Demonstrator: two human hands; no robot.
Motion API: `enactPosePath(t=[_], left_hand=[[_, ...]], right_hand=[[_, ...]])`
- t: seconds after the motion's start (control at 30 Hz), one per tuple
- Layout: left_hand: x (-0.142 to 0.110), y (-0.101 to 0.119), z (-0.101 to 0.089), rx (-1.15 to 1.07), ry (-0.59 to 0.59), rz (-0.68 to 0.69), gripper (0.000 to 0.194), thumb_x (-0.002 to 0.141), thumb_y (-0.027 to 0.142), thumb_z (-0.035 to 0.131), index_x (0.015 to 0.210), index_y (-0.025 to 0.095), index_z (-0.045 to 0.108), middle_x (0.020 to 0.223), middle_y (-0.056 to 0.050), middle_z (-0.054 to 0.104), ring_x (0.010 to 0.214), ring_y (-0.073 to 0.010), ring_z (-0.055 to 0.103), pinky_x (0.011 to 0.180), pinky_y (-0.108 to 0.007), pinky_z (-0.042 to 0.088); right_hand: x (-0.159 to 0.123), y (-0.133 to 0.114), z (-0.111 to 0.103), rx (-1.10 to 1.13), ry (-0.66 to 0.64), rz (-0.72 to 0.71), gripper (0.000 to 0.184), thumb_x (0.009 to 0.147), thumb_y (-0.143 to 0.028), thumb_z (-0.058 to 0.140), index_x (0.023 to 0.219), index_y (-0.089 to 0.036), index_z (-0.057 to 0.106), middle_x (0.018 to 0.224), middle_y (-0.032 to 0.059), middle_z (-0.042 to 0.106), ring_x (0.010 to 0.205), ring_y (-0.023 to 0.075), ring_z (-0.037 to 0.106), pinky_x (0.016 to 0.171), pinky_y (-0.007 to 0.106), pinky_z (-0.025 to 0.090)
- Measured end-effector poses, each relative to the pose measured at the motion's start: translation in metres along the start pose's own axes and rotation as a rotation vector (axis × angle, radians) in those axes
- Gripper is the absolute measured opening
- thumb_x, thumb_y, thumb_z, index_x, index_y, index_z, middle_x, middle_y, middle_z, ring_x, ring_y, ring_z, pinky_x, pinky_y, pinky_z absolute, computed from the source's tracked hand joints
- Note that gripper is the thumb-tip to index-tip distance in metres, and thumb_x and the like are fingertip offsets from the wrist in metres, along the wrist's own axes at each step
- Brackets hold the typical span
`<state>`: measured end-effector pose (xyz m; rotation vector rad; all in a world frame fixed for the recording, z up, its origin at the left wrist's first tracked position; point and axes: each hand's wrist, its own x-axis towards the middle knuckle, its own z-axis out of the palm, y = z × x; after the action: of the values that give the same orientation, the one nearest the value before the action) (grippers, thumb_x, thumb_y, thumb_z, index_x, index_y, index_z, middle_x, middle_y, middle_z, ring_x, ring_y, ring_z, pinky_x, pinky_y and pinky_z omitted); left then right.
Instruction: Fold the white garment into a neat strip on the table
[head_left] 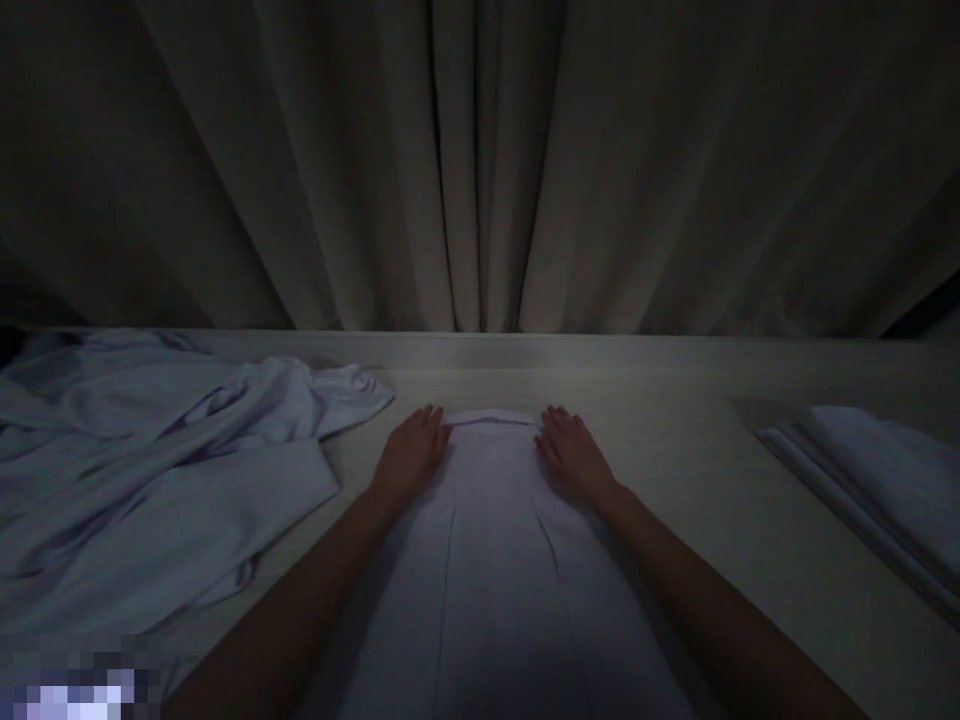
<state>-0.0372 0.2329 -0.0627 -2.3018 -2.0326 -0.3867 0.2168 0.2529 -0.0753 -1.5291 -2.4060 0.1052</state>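
A white garment (495, 540) is spread out in front of me, with a narrow band along its far edge and long creases or seams running toward me. At the far left corner of that band rests my left hand (411, 455), palm down, fingers stretched forward. My right hand (576, 455) lies the same way on the far right corner, its fingers slightly apart. Both hands touch the cloth and look open. The near end of the garment runs out of view between my forearms.
A loose heap of white cloth (172, 470) covers the left side of the pale surface (660, 420). On the right lies a folded white stack (885, 480). Brown-grey curtains (322, 170) hang behind the far edge. Light is dim; the lower left corner is pixelated.
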Motion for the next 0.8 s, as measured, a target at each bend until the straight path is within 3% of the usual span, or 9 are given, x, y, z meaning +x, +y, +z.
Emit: enactPosePath(t=[0.07,0.13,0.23,0.33,0.47,0.57,0.67,0.73,0.8], left_hand=[[0.006,0.003,0.003,-0.017,-0.018,0.032,0.059,0.093,0.041,0.015,0.134,0.006,0.038,0.142,-0.019,0.042,0.134,-0.0260,0.036,0.113,-0.040,0.029],[0.005,0.011,0.014,-0.034,-0.054,0.049,0.064,0.092,0.047,0.017,0.135,0.003,0.034,0.144,-0.021,0.039,0.136,-0.0276,0.034,0.113,-0.039,0.029],[-0.001,0.021,0.033,-0.046,-0.075,0.050,0.075,0.089,0.057,0.020,0.137,0.000,0.029,0.147,-0.024,0.031,0.139,-0.0329,0.025,0.114,-0.046,0.026],[-0.002,0.020,0.044,-0.034,-0.054,0.051,0.080,0.086,0.061,0.022,0.137,0.000,0.029,0.148,-0.024,0.028,0.140,-0.0345,0.020,0.115,-0.050,0.021],[0.008,0.020,0.038,0.004,-0.024,0.066,0.078,0.087,0.059,0.025,0.136,-0.001,0.030,0.146,-0.026,0.031,0.139,-0.0358,0.023,0.114,-0.054,0.021],[-0.002,0.033,0.017,0.005,0.008,0.111,0.071,0.089,0.053,0.027,0.136,0.000,0.031,0.147,-0.024,0.031,0.140,-0.0336,0.022,0.116,-0.052,0.019],[-0.063,0.044,-0.024,-0.060,0.117,0.087,0.068,0.090,0.049,0.028,0.140,0.003,0.023,0.151,-0.019,0.026,0.142,-0.0300,0.017,0.116,-0.048,0.025],[-0.137,0.046,-0.058,-0.098,0.144,0.067,0.062,0.089,0.044,0.034,0.144,0.020,0.018,0.152,-0.008,0.029,0.139,-0.0251,0.027,0.111,-0.044,0.037],[-0.224,0.044,-0.097,-0.085,0.145,0.052,0.064,0.085,0.040,0.044,0.141,0.042,0.013,0.137,0.003,0.052,0.125,-0.0221,0.049,0.100,-0.043,0.049]], right_hand=[[-0.002,0.001,0.002,0.014,-0.066,-0.071,0.061,0.095,-0.045,0.017,0.138,-0.007,0.036,0.148,0.0161,0.034,0.138,0.0230,0.028,0.116,0.041,0.018],[-0.004,0.001,0.007,0.011,-0.134,-0.128,0.066,0.094,-0.051,0.018,0.141,-0.006,0.031,0.150,0.0170,0.029,0.139,0.0237,0.026,0.115,0.040,0.019],[-0.005,0.001,0.015,-0.018,-0.184,-0.147,0.077,0.091,-0.060,0.017,0.144,-0.004,0.022,0.153,0.0180,0.017,0.141,0.0268,0.017,0.116,0.044,0.015],[0.000,0.004,0.017,-0.041,-0.203,-0.178,0.078,0.090,-0.062,0.015,0.144,-0.006,0.020,0.153,0.0169,0.016,0.141,0.0280,0.015,0.116,0.046,0.012],[0.014,0.004,0.014,-0.076,-0.205,-0.186,0.076,0.091,-0.060,0.017,0.144,-0.007,0.020,0.153,0.0167,0.018,0.141,0.0295,0.016,0.116,0.047,0.011],[0.008,-0.009,-0.001,-0.086,-0.130,-0.169,0.072,0.092,-0.056,0.025,0.144,-0.007,0.021,0.153,0.0172,0.018,0.141,0.0297,0.013,0.116,0.049,0.009],[-0.045,-0.024,-0.029,0.009,0.018,-0.143,0.067,0.093,-0.050,0.026,0.146,-0.011,0.015,0.155,0.0134,0.009,0.143,0.0252,0.006,0.117,0.049,0.012],[-0.113,-0.028,-0.049,0.125,0.080,-0.047,0.067,0.091,-0.050,0.027,0.147,-0.017,0.011,0.156,0.0082,0.011,0.143,0.0248,0.009,0.116,0.051,0.018],[-0.196,-0.026,-0.067,0.281,0.080,0.162,0.068,0.086,-0.054,0.034,0.147,-0.029,0.014,0.153,0.0050,0.023,0.140,0.0283,0.021,0.112,0.057,0.029]])
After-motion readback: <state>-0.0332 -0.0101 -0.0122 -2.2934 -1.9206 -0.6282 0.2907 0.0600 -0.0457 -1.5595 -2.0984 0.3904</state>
